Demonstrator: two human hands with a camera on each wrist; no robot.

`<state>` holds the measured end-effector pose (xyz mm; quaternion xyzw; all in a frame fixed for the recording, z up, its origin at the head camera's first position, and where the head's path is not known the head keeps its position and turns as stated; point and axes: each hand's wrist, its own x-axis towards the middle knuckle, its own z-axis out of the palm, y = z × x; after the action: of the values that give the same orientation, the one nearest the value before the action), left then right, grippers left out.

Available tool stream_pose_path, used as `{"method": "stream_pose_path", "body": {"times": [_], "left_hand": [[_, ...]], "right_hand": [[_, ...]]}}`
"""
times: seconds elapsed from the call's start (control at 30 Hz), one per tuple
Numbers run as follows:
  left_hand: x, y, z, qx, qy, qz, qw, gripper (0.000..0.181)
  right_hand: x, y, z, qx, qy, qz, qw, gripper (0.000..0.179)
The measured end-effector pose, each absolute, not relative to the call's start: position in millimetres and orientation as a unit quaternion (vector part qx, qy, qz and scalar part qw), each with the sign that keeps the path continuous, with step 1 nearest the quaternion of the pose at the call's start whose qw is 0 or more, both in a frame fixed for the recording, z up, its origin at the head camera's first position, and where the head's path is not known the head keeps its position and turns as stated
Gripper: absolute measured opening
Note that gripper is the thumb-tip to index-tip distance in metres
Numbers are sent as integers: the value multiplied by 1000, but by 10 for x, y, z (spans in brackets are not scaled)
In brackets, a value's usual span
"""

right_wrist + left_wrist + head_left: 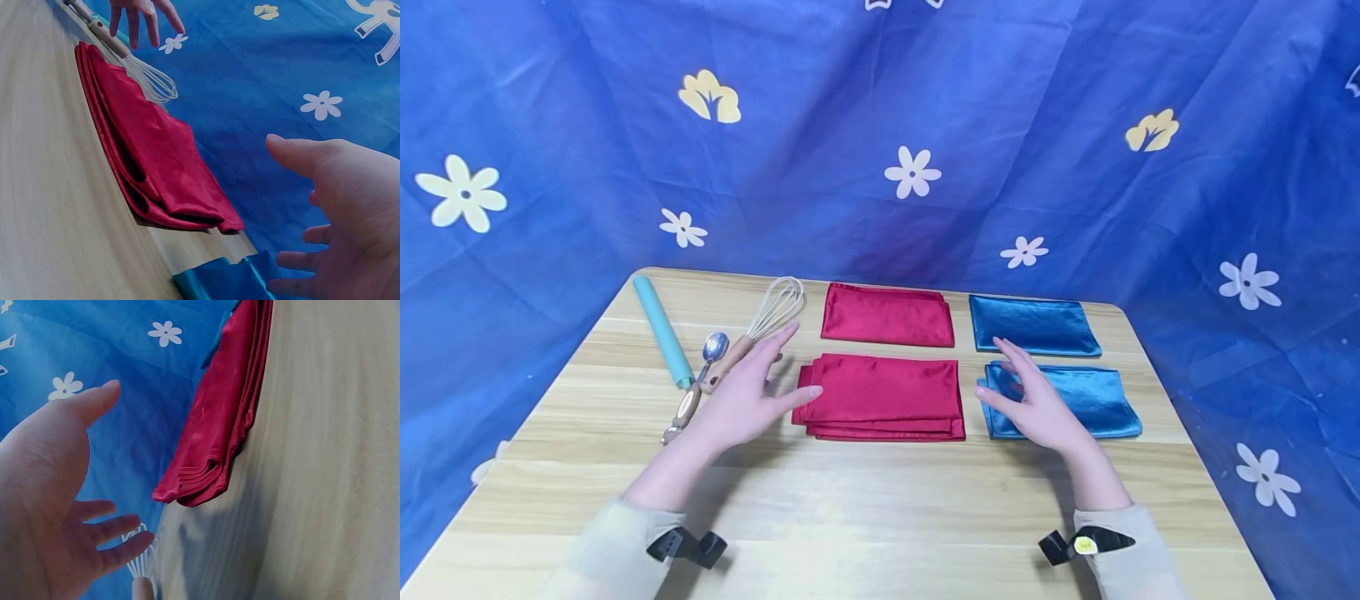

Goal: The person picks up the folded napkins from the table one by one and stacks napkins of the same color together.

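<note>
My left hand (pixel 748 400) is held over the table at the left end of the near red folded cloth (pixel 887 392), its fingers spread and nothing in them. In the left wrist view the palm of that hand (pixel 56 487) faces the layered end of the red cloth (pixel 219 419). My right hand (pixel 1037 408), also without anything in it, hovers by the left side of the near blue folded cloth (pixel 1090 400) and overlaps it in the head view. Behind these lie a far red folded cloth (pixel 887 317) and a far blue folded cloth (pixel 1033 325).
At the left of the wooden table (pixel 880 517) lie a teal rod (pixel 662 329), a whisk (pixel 777 307) with a brown handle and a spoon (pixel 716 346) with a decorated handle. A blue flowered curtain (pixel 820 183) hangs behind the table and along its sides.
</note>
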<state>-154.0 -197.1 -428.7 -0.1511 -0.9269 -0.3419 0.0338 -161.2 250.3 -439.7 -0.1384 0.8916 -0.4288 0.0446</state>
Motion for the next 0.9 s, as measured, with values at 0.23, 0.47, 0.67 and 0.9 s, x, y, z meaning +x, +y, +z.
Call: {"method": "stream_pose_path", "body": {"times": [0.23, 0.47, 0.67, 0.9], "left_hand": [[-1595, -1963, -4412, -131, -914, -384, -2, 107], [-1639, -1932, -4479, -106, -908, -403, -45, 109], [-1689, -1895, -4513, -91, -903, -417, -52, 106], [-1774, -1853, -4555, -63, -896, -436, -65, 98]], "right_hand": [[-1635, 2424, -4478, -130, 874, -464, 56, 82], [-1672, 2309, -4558, -126, 865, -482, 60, 81], [-1725, 2223, -4631, -127, 850, -508, 59, 80], [-1748, 2143, -4690, -96, 857, -503, 56, 77]]}}
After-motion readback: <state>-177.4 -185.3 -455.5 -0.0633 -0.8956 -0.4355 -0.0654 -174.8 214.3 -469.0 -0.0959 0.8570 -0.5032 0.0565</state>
